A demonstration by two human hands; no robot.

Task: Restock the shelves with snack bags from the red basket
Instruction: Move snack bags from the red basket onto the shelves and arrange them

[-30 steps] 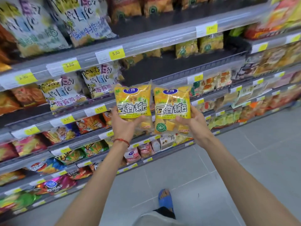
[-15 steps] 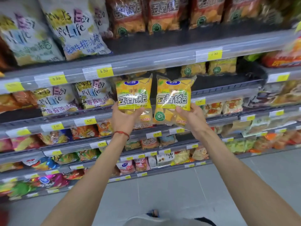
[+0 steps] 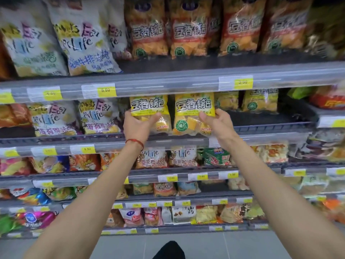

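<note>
My left hand grips one glossy yellow plastic snack bag; at its 3 o'clock, my right hand grips a matching yellow bag. Both have risen since a second ago and now sit inside the grey metal shelf, tops behind the price rail at 12 o'clock.

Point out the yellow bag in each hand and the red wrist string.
Left-hand yellow bag [image 3: 147, 105], head view, on its printed front.
Right-hand yellow bag [image 3: 193, 106], head view, on its printed front.
Red wrist string [image 3: 136, 141], head view, on the cord's middle.
</note>
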